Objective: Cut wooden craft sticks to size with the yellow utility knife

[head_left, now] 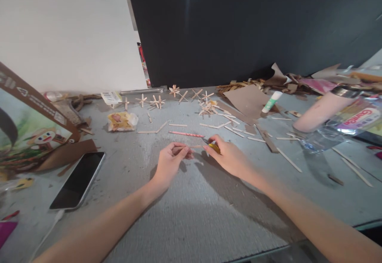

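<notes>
My left hand [171,161] is closed on a thin wooden stick [195,147] that points to the right, near the middle of the table. The fingers of my right hand [225,153] are wrapped round a small tool with a yellow handle [214,148], its dark tip by the stick's right end. A red patterned pencil [186,134] lies just beyond both hands. Behind it are loose sticks [178,125] and several star shapes made of crossed sticks [207,106].
On the left are a phone [78,181] with a white cable, a printed box [36,123] and a yellow packet [121,121]. At right lie a glue stick [271,102], cardboard [246,102], a pink flask [325,110] and a clear bottle [353,121].
</notes>
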The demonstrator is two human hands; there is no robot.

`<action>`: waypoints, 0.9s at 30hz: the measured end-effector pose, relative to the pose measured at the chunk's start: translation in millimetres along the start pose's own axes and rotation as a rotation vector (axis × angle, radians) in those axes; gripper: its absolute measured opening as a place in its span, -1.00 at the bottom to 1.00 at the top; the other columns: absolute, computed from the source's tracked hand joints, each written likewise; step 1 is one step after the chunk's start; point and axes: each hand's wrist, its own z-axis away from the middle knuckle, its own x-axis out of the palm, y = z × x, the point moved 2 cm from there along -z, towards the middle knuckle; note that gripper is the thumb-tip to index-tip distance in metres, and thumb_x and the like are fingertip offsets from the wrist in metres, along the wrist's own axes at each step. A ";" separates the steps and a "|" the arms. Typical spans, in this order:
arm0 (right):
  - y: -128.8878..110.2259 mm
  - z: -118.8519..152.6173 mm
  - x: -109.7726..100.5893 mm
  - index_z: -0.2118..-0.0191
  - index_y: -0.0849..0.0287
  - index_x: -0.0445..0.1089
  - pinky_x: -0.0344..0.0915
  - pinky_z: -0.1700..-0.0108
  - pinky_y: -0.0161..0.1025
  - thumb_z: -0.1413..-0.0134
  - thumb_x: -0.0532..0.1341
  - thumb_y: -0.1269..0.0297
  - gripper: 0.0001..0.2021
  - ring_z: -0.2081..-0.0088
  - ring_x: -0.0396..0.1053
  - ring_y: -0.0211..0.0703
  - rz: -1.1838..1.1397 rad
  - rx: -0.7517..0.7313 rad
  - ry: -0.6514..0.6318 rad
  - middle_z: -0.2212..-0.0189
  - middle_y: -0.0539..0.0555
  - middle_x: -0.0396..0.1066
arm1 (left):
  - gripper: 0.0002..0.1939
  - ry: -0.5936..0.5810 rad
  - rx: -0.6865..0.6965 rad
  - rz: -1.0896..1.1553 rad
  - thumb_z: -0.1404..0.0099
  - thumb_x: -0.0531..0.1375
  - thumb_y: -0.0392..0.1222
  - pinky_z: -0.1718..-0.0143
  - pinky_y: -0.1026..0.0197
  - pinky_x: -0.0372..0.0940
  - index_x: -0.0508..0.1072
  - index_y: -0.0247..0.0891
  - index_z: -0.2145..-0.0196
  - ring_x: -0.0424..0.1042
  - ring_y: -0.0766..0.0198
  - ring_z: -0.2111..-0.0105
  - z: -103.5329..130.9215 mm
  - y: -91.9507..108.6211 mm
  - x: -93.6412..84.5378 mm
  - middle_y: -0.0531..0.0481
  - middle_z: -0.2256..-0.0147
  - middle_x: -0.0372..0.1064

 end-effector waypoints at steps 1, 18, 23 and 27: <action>2.3 -2.0 1.0 0.10 0.10 0.35 0.05 0.48 -0.22 -0.38 0.11 -0.02 -0.71 0.49 0.40 -0.05 0.077 -0.014 -0.012 0.51 0.02 0.44 | -0.64 0.000 0.000 0.003 -0.19 0.43 0.06 0.22 0.12 0.48 0.47 -0.26 0.30 0.60 0.21 0.41 -1.6 0.0 -0.8 -0.09 0.36 0.61; 41.8 -93.7 -1.5 0.03 0.30 0.45 0.32 -0.09 0.07 -0.38 0.14 0.34 -0.80 -0.14 0.33 0.29 0.599 -0.049 0.081 -0.05 0.44 0.42 | -0.59 -0.031 0.037 0.102 -0.39 0.28 0.15 0.27 0.08 0.53 0.22 -0.19 0.23 0.62 0.20 0.44 -13.6 -5.7 -6.2 -0.03 0.39 0.57; 36.6 -87.1 -0.6 -0.01 0.42 0.43 0.24 -0.17 0.09 -0.28 0.06 0.57 -0.73 -0.18 0.32 0.32 0.572 -0.063 0.079 -0.08 0.55 0.40 | -0.58 -0.020 0.064 0.109 -0.39 0.26 0.18 0.28 0.08 0.53 0.19 -0.17 0.22 0.62 0.20 0.45 -14.4 -10.0 -5.8 -0.02 0.40 0.57; 19.2 -67.6 -6.3 -0.01 0.30 0.39 0.37 0.13 -0.09 -0.45 0.00 0.40 -0.76 0.18 0.53 0.11 0.475 -0.027 0.091 0.19 0.34 0.55 | -0.57 -0.023 0.087 -0.012 -0.33 0.30 0.20 0.35 0.12 0.51 0.31 -0.21 0.25 0.61 0.20 0.49 -13.2 -10.3 -7.7 -0.03 0.42 0.57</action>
